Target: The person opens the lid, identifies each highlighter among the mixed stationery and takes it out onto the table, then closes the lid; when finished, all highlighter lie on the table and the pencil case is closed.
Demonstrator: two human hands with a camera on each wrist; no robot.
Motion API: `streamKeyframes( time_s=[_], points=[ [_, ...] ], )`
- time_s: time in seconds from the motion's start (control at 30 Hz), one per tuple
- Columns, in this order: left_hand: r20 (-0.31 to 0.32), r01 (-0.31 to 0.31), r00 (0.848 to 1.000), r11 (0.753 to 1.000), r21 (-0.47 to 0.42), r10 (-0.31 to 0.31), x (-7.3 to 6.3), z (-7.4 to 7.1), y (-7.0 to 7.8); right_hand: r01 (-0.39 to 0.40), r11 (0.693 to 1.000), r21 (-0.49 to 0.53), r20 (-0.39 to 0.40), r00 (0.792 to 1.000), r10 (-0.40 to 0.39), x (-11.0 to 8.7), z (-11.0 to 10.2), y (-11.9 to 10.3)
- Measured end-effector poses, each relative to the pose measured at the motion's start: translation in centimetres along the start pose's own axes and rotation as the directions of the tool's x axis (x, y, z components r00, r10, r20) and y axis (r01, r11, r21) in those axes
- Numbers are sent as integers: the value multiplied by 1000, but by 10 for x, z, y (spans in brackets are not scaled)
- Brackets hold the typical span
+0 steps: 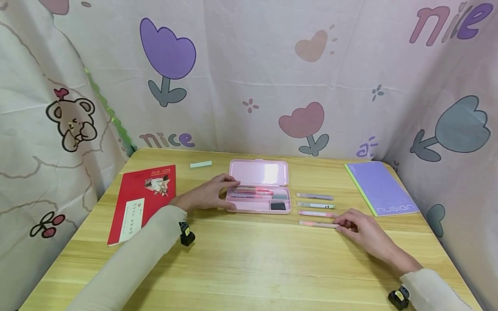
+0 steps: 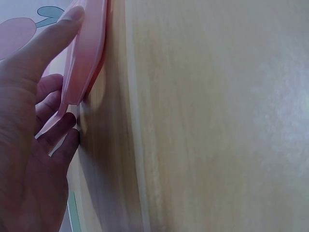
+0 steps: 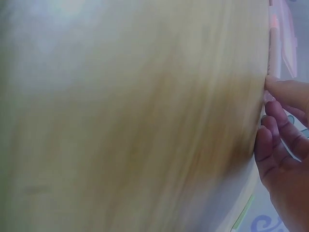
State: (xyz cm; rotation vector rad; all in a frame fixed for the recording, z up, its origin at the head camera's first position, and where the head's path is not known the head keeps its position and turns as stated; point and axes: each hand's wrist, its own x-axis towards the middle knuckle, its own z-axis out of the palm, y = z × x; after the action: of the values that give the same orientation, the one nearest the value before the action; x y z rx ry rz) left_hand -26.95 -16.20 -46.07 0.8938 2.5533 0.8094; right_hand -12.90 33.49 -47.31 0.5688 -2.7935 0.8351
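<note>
Your right hand [image 1: 365,233] pinches the nearest pen [image 1: 317,224] by its end; probably light, stiff, slick, better balanced mid-barrel. Your left hand [image 1: 206,193] grips the case [image 1: 260,211].

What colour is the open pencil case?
The pencil case is light pink, best seen in the head view.

A small study corner is shown by the wooden table [image 1: 249,259], the flowery cloth [image 1: 241,52] hung behind it, the red book [image 1: 132,188] and the pencil box [image 1: 253,172].
</note>
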Motion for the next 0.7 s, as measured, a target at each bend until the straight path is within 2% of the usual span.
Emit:
streamKeyframes(
  time_s=[0.3, 0.43, 0.6, 0.7],
  points=[
    [-1, 3, 1000, 1000, 1, -3, 0, -1, 0, -29, 999, 20, 22, 999, 29, 1, -2, -1],
    [3, 6, 1000, 1000, 8, -6, 0, -2, 0, -18, 999, 34, 9, 1000, 18, 4, -9, -2],
    [10, 5, 1000, 1000, 15, -5, 1, -2, 1, 35, 999, 29, -43, 998, -34, 17, -19, -6],
    [12, 5, 1000, 1000, 14, -5, 1, -2, 1, 38, 999, 30, -49, 998, -37, 32, -22, -13]
  ],
)
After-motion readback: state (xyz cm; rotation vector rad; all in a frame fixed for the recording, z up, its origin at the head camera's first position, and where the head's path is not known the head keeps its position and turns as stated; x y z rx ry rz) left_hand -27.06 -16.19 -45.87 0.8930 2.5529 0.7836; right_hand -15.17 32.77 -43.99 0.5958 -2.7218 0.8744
